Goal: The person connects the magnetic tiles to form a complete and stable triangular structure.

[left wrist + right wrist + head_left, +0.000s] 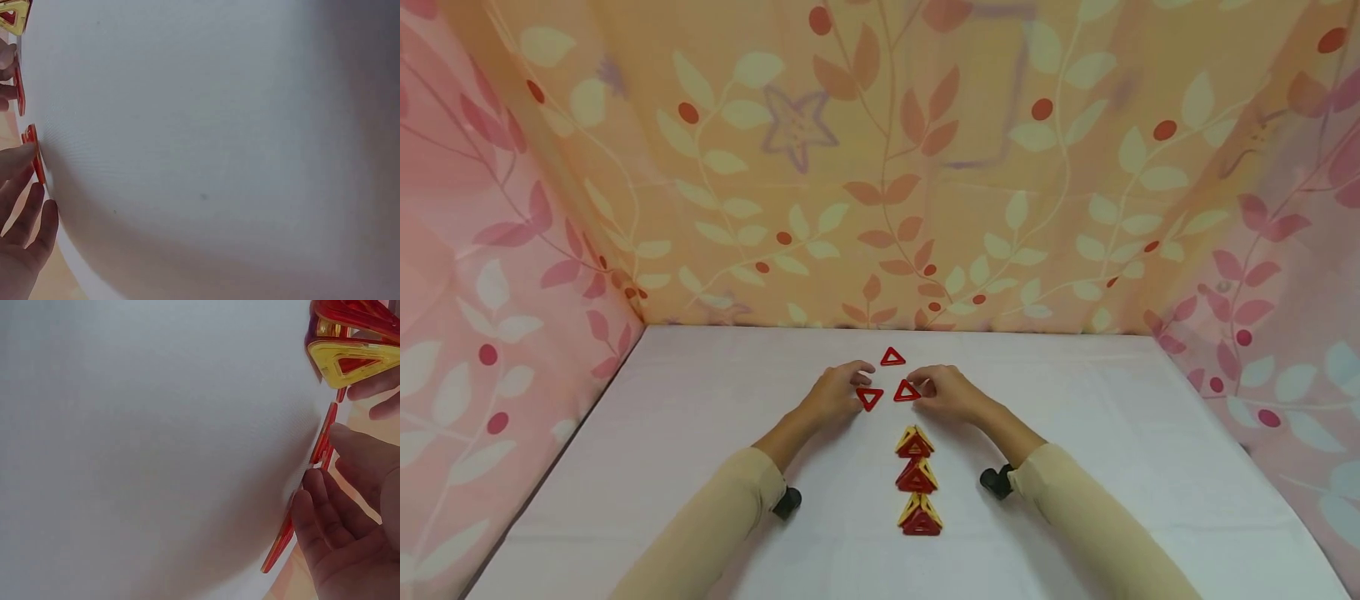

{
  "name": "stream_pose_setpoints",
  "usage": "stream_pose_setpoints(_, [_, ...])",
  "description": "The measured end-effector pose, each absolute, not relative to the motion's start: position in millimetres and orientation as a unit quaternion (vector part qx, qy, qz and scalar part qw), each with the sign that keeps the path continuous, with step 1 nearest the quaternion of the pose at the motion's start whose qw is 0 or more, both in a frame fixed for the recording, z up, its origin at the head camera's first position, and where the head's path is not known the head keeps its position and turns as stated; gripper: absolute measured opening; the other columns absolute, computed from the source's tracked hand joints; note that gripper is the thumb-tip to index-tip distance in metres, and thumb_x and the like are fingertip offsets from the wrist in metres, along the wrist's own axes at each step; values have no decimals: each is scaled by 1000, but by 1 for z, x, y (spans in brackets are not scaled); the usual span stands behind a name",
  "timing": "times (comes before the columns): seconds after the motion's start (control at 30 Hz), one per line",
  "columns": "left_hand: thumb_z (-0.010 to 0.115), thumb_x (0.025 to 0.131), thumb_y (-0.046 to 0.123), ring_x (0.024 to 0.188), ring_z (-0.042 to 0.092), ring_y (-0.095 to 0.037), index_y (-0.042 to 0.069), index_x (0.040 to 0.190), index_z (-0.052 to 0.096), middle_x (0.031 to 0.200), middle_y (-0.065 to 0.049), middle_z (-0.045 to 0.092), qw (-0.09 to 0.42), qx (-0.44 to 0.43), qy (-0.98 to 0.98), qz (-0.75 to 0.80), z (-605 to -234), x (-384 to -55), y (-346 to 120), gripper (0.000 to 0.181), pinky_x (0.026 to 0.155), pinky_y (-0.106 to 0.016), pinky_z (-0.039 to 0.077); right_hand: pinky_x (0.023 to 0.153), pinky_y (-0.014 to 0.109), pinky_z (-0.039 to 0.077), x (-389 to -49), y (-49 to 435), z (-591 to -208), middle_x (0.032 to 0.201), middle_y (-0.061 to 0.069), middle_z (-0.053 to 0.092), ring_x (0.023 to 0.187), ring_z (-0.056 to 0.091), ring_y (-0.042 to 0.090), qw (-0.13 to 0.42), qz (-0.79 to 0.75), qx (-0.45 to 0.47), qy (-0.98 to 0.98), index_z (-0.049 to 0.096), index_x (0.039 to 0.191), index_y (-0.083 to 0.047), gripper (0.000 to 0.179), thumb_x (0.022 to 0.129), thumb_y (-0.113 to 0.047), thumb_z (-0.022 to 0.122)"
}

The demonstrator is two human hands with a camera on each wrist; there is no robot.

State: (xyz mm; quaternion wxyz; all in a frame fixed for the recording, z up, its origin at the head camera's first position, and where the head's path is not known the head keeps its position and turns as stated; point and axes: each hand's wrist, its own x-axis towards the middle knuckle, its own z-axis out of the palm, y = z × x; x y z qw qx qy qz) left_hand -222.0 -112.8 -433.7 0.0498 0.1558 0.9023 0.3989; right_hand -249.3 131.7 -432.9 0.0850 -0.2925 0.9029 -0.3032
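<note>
My left hand (835, 393) pinches a red open-centred triangle tile (869, 399) between thumb and finger, its other fingers loosely bent. That tile has one corner toward me. Across a small gap, my right hand (946, 393) grips the right corner of a second red triangle tile (907, 392) with thumb and finger. In the right wrist view, this tile (323, 437) shows nearly edge-on under the thumb. A third red triangle tile (892, 357) lies on the white cloth beyond both hands, untouched.
Between my forearms, three small red-and-yellow pyramids stand in a column: a far one (914, 442), a middle one (917, 475) and a near one (920, 515). White cloth (700, 367) covers the table, and a flowered curtain (880, 250) rises behind it.
</note>
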Motion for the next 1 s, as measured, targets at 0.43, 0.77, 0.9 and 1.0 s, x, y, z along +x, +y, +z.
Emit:
stream_pose_setpoints(0.43, [73,79,-11,109,65,-26,4,128,60,107,-7,73,48,150,908,388,-439,-232,-108,53,97,-43,50,75,29,49,-252,122,-437,98,1,66,82,55,14,68,-273,-274,920,73,111,-5,23,88,-5,74])
stream_pose_setpoints(0.77, [75,82,-7,105,65,-24,5,128,60,106,-6,73,48,153,909,384,-437,-231,-103,50,96,-42,50,76,28,49,-249,123,-438,96,1,69,81,55,13,62,-272,-288,916,75,106,-6,18,88,-3,72])
stream_pose_setpoints(0.9, [76,82,-5,108,63,-24,7,129,60,107,-5,73,49,151,910,384,-439,-232,-100,51,98,-43,49,75,28,50,-247,124,-437,96,1,70,81,56,13,61,-275,-294,913,75,105,-5,17,88,-3,73])
stream_pose_setpoints(1.0, [76,82,-5,109,64,-25,6,129,60,107,-5,74,50,153,908,386,-440,-232,-99,51,98,-44,49,75,28,50,-245,125,-437,96,2,71,81,57,13,59,-278,-300,911,75,104,-5,17,87,-3,74])
